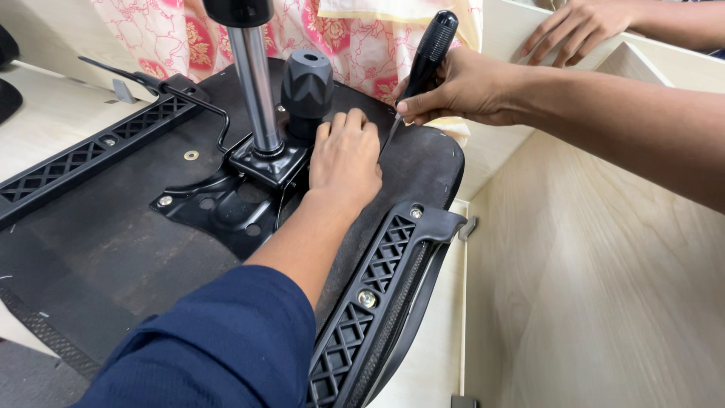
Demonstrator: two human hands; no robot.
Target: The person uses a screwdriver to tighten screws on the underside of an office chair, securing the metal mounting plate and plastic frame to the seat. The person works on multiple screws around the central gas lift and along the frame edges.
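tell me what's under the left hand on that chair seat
The left hand lies flat on the black underside of the seat, beside the metal mechanism plate. The screwdriver tip meets the seat at its fingers; whatever lies beneath the palm is covered.

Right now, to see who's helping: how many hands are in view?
3: left hand flat on the seat underside, right hand gripping a screwdriver, another person's hand on the wooden board top right. No others show.
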